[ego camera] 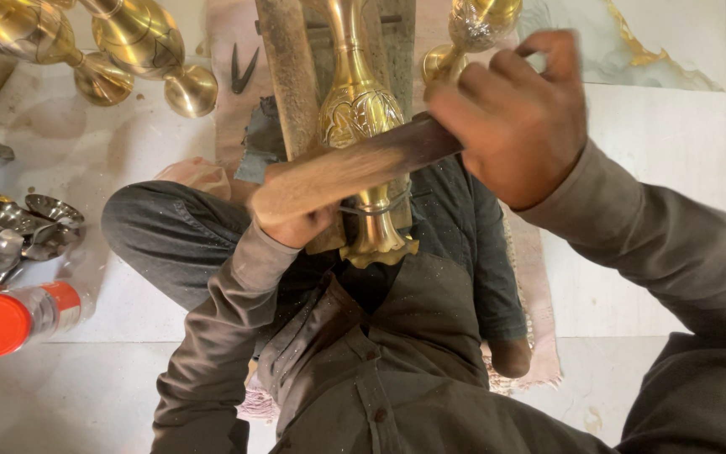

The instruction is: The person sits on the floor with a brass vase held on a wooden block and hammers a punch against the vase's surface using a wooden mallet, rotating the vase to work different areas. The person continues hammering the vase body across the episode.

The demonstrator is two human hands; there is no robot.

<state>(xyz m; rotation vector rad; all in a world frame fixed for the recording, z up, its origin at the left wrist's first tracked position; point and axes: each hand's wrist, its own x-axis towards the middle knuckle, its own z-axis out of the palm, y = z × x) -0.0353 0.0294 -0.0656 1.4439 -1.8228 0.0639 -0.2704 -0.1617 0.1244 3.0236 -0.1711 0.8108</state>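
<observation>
Across the lap of a person seated on the floor, a brass vase [361, 126] is laid lengthwise on a wooden block [289, 80], its flared foot toward the body and its neck pointing away. A long flat tool with a wooden handle [355, 168] is held crosswise over the vase's carved belly. The handle end is clasped by the left hand [291, 220], its grip wrapped shut around the wood; the darker metal end is gripped by the right hand [514, 118], fingers curled tight over it, though this hand is blurred and the exact hold cannot be made out. Two more brass vases [102, 42] are seen lying on the marble floor [657, 143] at upper left, and a red-capped bottle [14, 318] lies at the left edge.
</observation>
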